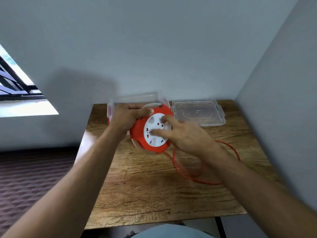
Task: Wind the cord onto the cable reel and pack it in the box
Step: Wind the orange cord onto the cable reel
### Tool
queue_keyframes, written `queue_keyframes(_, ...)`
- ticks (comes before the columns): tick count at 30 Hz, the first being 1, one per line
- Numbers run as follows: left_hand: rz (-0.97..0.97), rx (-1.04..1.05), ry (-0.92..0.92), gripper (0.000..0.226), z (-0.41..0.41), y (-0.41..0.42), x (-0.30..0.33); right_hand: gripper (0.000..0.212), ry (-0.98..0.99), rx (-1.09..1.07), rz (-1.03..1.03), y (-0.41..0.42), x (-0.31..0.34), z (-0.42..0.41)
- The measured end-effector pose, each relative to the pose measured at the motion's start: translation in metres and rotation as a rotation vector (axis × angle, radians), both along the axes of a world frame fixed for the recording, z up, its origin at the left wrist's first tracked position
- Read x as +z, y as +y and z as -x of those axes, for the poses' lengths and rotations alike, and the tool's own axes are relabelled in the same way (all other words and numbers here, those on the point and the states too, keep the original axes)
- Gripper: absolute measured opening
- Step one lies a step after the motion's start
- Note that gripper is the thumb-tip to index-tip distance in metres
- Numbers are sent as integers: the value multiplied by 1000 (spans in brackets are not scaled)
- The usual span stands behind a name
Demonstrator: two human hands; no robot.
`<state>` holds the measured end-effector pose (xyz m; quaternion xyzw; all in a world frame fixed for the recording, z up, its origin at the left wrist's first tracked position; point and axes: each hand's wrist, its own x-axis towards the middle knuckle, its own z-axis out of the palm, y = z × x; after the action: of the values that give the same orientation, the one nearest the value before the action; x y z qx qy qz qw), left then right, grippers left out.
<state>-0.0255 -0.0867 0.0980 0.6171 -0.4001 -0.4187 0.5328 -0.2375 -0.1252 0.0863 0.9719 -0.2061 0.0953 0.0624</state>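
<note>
My left hand [127,117] is closed on the upper left rim of the orange cable reel [139,134], holding it tilted above the far part of the wooden surface [145,186]. My right hand [187,134] lies spread on the reel's white socket face [155,125], fingertips [154,132] pressed to it, gripping nothing. The picture is blurred here, so I cannot tell exactly how each finger sits.

The orange cord [185,176] drops from the reel's lower edge and lies in loose loops on the surface to my right, partly under my right forearm and near the right wall [283,100].

The clear box [137,97], with red latches, stands behind the reel against the back wall, near the surface's far left corner. Its clear lid [199,112] lies flat just beside it on the right. The near half of the surface, toward me, is bare wood up to its front edge.
</note>
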Motion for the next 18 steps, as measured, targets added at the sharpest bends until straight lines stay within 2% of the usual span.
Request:
queue_keyframes(2, -124, -70, -44, 9, -7, -6, 3, 52, 71, 208, 41, 0, -6, 0)
queue_keyframes(7, -411, -168, -99, 49, -22, -17, 1, 63, 204, 324, 113, 0, -7, -1)
queue_keyframes(11, -512, -255, -171, 40, -21, -18, 4, 65, 223, 309, 107, 6, -6, -8)
queue_keyframes(15, -528, -276, -240, 38, -12, -13, 4, 58, 294, 295, 91, 13, -15, -17)
queue_keyframes(18, -481, -229, -181, 37, -13, -8, -1, 62, 220, 277, 109, 14, -18, -15)
